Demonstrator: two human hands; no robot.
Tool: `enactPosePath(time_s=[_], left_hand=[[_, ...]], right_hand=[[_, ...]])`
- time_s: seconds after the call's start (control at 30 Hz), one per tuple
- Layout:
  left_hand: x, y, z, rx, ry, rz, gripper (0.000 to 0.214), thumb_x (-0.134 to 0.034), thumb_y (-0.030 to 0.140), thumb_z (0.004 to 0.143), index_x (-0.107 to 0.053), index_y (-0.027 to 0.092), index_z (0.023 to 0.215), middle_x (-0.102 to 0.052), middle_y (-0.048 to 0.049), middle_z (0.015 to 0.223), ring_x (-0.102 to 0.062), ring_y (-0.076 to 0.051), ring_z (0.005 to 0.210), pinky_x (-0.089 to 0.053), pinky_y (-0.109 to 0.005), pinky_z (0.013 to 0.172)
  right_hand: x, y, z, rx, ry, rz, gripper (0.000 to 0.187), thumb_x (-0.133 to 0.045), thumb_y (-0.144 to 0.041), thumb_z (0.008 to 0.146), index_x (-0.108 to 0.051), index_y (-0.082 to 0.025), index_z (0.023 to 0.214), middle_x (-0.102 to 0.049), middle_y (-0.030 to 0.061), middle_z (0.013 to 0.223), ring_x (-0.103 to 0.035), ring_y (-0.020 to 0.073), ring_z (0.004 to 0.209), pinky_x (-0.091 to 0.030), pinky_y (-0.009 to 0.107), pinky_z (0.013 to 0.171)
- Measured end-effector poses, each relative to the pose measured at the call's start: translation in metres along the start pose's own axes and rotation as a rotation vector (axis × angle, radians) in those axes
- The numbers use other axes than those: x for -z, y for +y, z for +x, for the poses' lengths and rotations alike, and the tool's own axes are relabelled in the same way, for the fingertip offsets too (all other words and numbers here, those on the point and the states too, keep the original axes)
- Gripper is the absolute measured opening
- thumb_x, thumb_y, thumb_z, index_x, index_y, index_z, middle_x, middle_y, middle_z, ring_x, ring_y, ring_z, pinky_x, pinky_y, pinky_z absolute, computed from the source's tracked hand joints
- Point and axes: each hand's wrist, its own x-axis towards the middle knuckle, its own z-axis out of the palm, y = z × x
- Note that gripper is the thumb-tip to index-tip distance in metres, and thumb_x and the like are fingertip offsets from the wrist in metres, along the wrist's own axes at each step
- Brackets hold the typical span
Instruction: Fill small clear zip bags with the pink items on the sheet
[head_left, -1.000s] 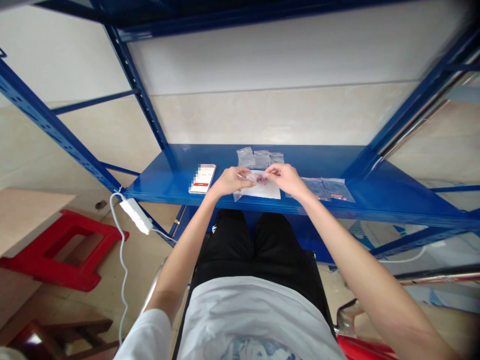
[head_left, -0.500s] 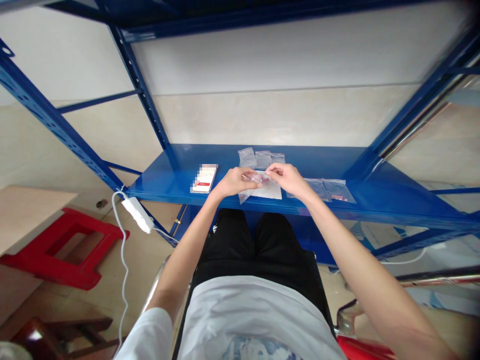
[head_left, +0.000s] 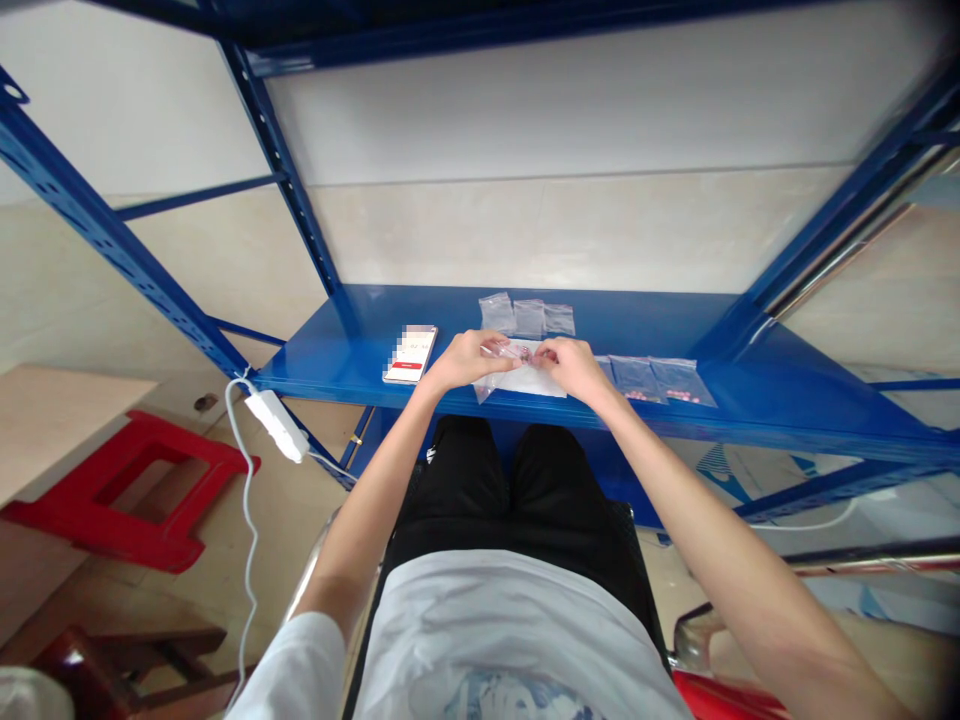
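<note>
Clear zip bag [head_left: 512,352] is being pinched between both hands, left hand [head_left: 472,362] and right hand [head_left: 574,367] closing narrowly on it; its contents are too small to tell. White paper sheet [head_left: 529,382] is lying under the hands. Three small bags [head_left: 529,317] are lying beyond them, no contents visible. Two bags holding pink pieces [head_left: 636,378] are lying right of the right hand, phone [head_left: 409,354] left of the left hand, all on a blue steel shelf [head_left: 337,370].

Blue steel shelf [head_left: 330,365] — zip bags [head_left: 529,318], phone [head_left: 409,354].
</note>
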Motion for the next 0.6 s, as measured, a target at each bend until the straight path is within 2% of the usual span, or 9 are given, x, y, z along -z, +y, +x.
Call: enactPosePath(time_s=[0.1, 0.17, 0.23, 0.37, 0.5, 0.6], left_hand=[[-0.003, -0.001, 0.001, 0.0, -0.019, -0.008, 0.052, -0.088, 0.052, 0.079, -0.083, 0.017, 0.116, -0.084, -0.011, 0.11, -0.078, -0.03, 0.107, -0.059, -0.035, 0.095], [-0.006, -0.004, 0.003, -0.009, -0.027, -0.037, 0.049, -0.088, 0.051, 0.078, -0.084, 0.017, 0.113, -0.084, -0.0104, 0.107, -0.078, -0.03, 0.107, -0.06, -0.035, 0.094], [-0.01, -0.007, 0.004, -0.028, -0.027, -0.083, 0.048, -0.089, 0.051, 0.078, -0.084, 0.016, 0.111, -0.084, -0.0106, 0.105, -0.079, -0.03, 0.107, -0.061, -0.035, 0.093], [-0.017, -0.007, 0.004, -0.075, -0.033, -0.167, 0.053, -0.09, 0.053, 0.078, -0.083, 0.015, 0.114, -0.084, -0.0115, 0.106, -0.079, -0.03, 0.106, -0.062, -0.034, 0.092], [-0.018, -0.003, 0.003, -0.099, -0.048, -0.206, 0.054, -0.089, 0.053, 0.079, -0.082, 0.014, 0.117, -0.084, -0.0125, 0.107, -0.079, -0.029, 0.104, -0.062, -0.035, 0.092], [-0.016, -0.003, 0.003, -0.085, -0.024, -0.21, 0.056, -0.09, 0.052, 0.079, -0.081, 0.013, 0.118, -0.084, -0.0136, 0.106, -0.08, -0.03, 0.103, -0.063, -0.037, 0.092]], right_hand=[[0.011, -0.008, 0.001, -0.005, 0.035, 0.284, 0.015, -0.069, -0.029, 0.092, -0.081, -0.02, 0.092, -0.082, 0.0076, 0.089, -0.074, 0.0241, 0.085, -0.053, 0.032, 0.082], [0.02, -0.017, 0.001, 0.052, 0.015, 0.47, 0.019, -0.07, -0.036, 0.091, -0.079, -0.02, 0.091, -0.081, 0.007, 0.088, -0.074, 0.0238, 0.083, -0.053, 0.033, 0.08], [0.026, -0.026, -0.001, 0.111, -0.028, 0.567, 0.026, -0.071, -0.045, 0.089, -0.078, -0.019, 0.089, -0.08, 0.0066, 0.086, -0.072, 0.0234, 0.081, -0.053, 0.033, 0.079], [0.03, -0.038, -0.004, 0.157, -0.089, 0.565, 0.04, -0.072, -0.059, 0.088, -0.078, -0.02, 0.082, -0.077, 0.0052, 0.082, -0.067, 0.0225, 0.079, -0.05, 0.033, 0.076], [0.027, -0.039, -0.004, 0.143, -0.106, 0.61, 0.048, -0.071, -0.067, 0.089, -0.077, -0.02, 0.081, -0.075, 0.0044, 0.079, -0.066, 0.0226, 0.079, -0.05, 0.032, 0.073], [0.024, -0.031, -0.002, 0.086, 0.042, 0.585, 0.044, -0.065, -0.062, 0.096, -0.076, -0.02, 0.087, -0.074, 0.0046, 0.08, -0.067, 0.0215, 0.077, -0.05, 0.031, 0.072]])
